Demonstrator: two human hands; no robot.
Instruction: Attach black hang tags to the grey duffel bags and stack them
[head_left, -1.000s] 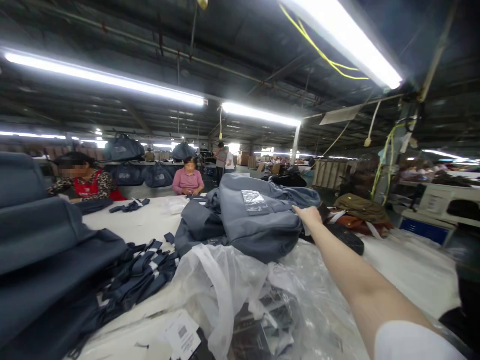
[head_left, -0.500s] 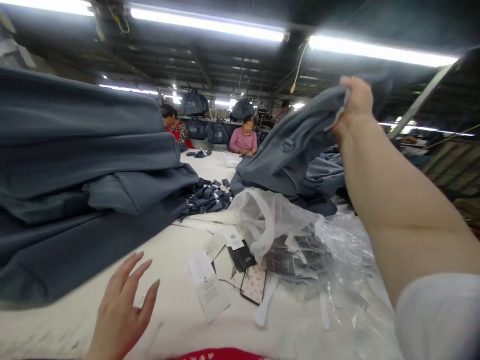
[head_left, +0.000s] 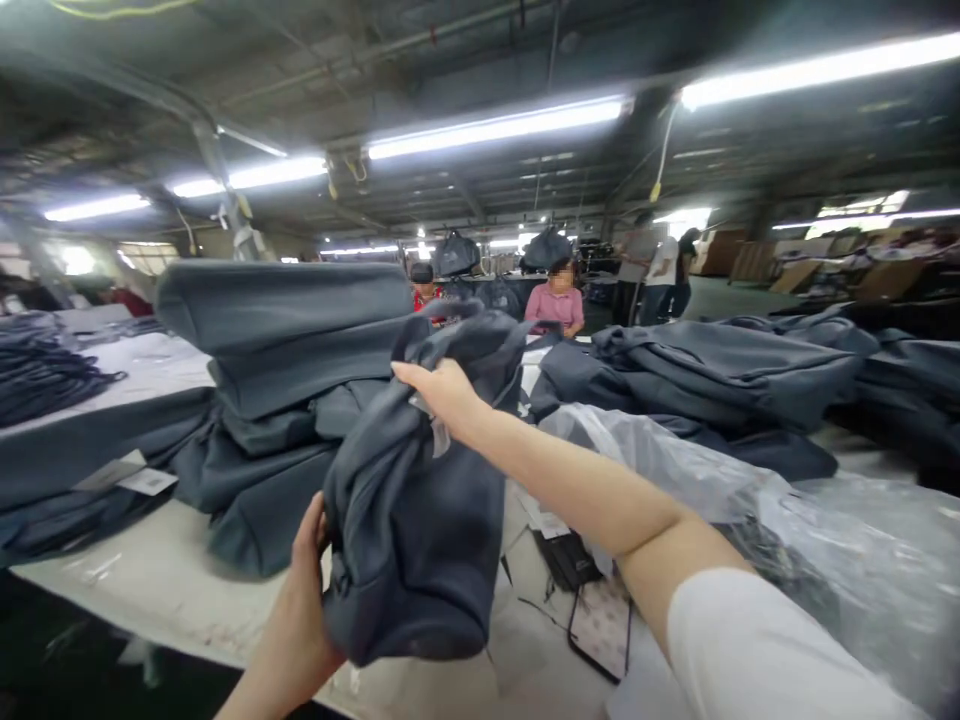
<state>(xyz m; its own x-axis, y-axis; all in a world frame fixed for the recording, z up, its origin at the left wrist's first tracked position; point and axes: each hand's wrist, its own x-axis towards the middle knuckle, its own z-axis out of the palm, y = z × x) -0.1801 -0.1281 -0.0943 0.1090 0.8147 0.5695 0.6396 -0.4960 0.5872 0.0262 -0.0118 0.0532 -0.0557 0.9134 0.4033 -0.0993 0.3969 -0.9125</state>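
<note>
- Gripping the bunched top of a dark grey fabric bag, the right hand is closed tight on a fistful of cloth, with what may be a strap in it, and holds the bag up in the air.
- The left hand is cupped against the bag's lower left side with the thumb pointing up. Its fingers are hidden behind the cloth, so I cannot tell whether they curl round or lie flat.
- The bag hangs over the near edge of the white table, touching neither the table nor the piles. It sits between the tall stack of folded grey fabric on the left and the heap of similar grey bags on the right.
- It looks soft and floppy. The upper part crumples in the fist, while the lower part bulges in a rounded shape.
- It seems light enough for one hand, though it appears to sag and swing without support at the base.
- The cloth looks matte and not slippery. The gathered top and the rounded bottom look like the firmest places to hold it.
- Below the right forearm lie dark hang tags and a phone in a patterned case, just beside crumpled clear plastic bags.
- A co-worker in a pink top sits at the far end of the table, well apart.
</note>
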